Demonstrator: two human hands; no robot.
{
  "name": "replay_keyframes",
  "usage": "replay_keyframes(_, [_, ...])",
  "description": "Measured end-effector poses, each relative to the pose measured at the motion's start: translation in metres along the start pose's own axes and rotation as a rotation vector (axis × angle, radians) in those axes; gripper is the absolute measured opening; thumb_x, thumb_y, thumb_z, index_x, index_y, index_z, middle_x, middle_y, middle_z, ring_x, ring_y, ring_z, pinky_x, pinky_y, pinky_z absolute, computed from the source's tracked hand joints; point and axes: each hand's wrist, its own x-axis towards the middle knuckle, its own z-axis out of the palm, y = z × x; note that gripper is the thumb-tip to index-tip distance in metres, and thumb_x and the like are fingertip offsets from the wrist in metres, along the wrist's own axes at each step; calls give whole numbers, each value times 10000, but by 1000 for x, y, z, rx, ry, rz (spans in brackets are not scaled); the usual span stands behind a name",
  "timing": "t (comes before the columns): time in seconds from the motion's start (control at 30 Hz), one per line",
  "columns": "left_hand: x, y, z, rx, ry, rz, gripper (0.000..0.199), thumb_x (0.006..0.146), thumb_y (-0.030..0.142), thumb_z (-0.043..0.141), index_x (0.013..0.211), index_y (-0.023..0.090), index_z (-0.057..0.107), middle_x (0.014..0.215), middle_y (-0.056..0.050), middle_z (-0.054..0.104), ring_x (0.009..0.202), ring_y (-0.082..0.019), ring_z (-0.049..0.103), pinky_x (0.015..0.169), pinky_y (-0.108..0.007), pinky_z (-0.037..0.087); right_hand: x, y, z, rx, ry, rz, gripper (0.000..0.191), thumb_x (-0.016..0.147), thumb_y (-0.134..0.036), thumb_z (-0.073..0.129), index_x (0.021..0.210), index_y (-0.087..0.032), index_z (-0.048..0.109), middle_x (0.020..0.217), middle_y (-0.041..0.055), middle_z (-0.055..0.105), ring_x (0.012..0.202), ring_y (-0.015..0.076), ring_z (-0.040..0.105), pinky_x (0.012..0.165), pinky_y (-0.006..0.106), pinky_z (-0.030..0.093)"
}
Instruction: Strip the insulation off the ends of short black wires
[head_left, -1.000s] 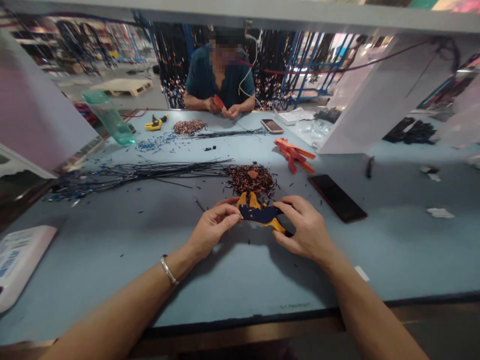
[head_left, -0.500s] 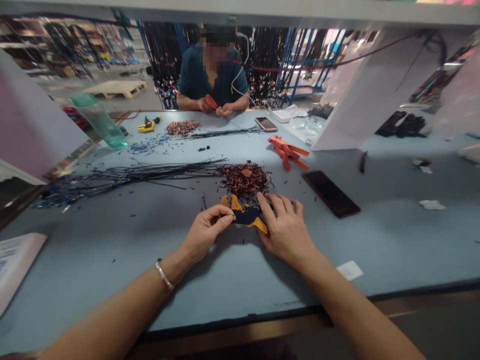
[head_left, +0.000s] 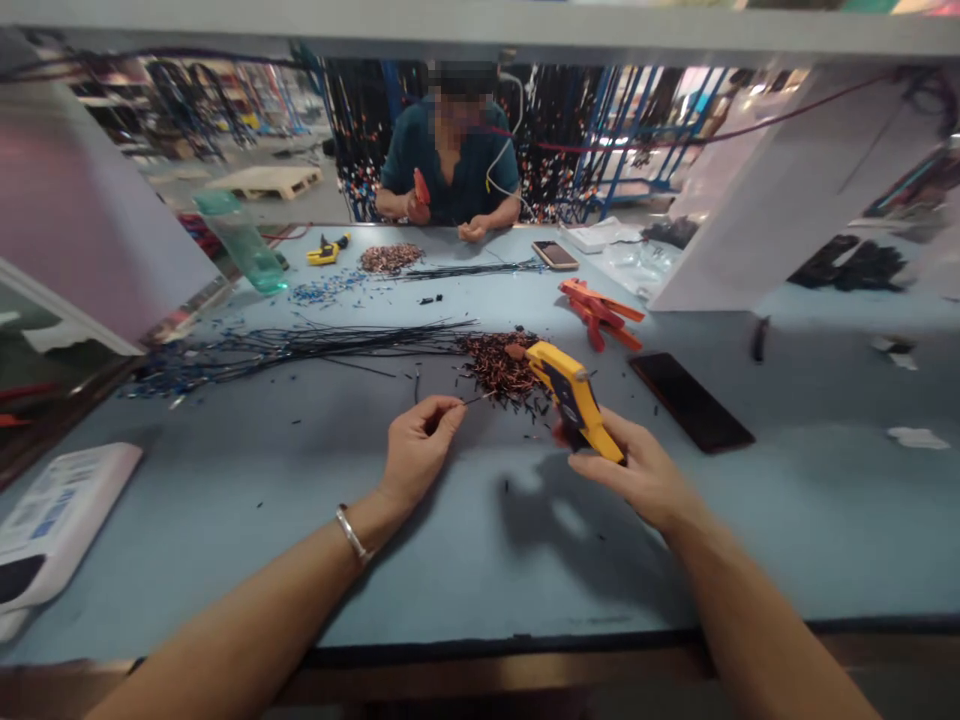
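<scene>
Between thumb and forefinger, my left hand (head_left: pixel 422 445) pinches a thin black wire (head_left: pixel 477 400) whose end points right. My right hand (head_left: pixel 634 470) is wrapped round a yellow and dark wire stripper (head_left: pixel 574 395), raised above the table with its head tilted up and to the left. Just behind the tool lies a heap of copper-coloured and black wire scraps (head_left: pixel 499 368). To the left of the heap stretches a bundle of long black wires (head_left: pixel 337 345) with blue ends.
Across the table (head_left: pixel 450 560) a person (head_left: pixel 450 160) holds a red tool. Orange-red pliers (head_left: pixel 600 312) and a dark phone (head_left: pixel 691 402) lie to the right. A green bottle (head_left: pixel 241 245) and yellow stripper (head_left: pixel 328 250) stand back left; a white box (head_left: pixel 67 520) sits front left.
The wire stripper has lifted and turned upright in my right hand, away from my left hand. My left hand still pinches the wire. The view has shifted slightly left.
</scene>
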Motion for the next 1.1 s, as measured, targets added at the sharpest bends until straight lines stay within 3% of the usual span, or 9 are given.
replay_keyframes(0.1, [0,-1,0,13,-11,13,158,796,287,577,786,157,667,736,-9,668,664,-126,554,635,-216,444,-7,-4,7,454,-291,89,445,754,-373,683,1155,-194,613,1026,70,669,931,259,641,842,375,486])
replay_keyframes(0.2, [-1,-1,0,10,-8,1,165,809,284,556,804,153,655,725,-5,656,651,-119,545,632,-212,436,-9,-5,15,630,-394,173,455,731,-358,718,1138,-170,643,984,76,680,853,226,657,781,335,497])
replay_keyframes(0.4, [-6,5,0,61,-4,0,186,793,296,584,702,140,631,594,25,560,542,-92,459,544,-201,388,-8,-5,20,682,-380,321,449,714,-332,722,1114,-143,650,968,103,701,813,220,662,735,332,500])
replay_keyframes(0.63, [-17,14,3,43,-42,34,194,795,293,577,684,139,617,555,36,500,506,-80,409,487,-190,346,-10,-9,16,641,-402,282,482,705,-350,724,1129,-134,647,982,109,706,812,225,657,735,338,493])
replay_keyframes(0.9, [-16,10,7,-70,-41,-129,181,781,309,595,698,148,606,579,41,515,531,-83,423,521,-199,361,-8,-7,16,825,-401,335,431,688,-266,721,1090,-117,669,924,102,716,778,218,679,727,334,518])
replay_keyframes(1.1, [-18,12,9,-74,-115,-140,203,766,327,601,680,143,605,584,33,524,542,-87,431,541,-207,357,-8,-7,16,804,-399,281,428,695,-276,729,1094,-132,673,922,94,710,794,218,677,731,323,510])
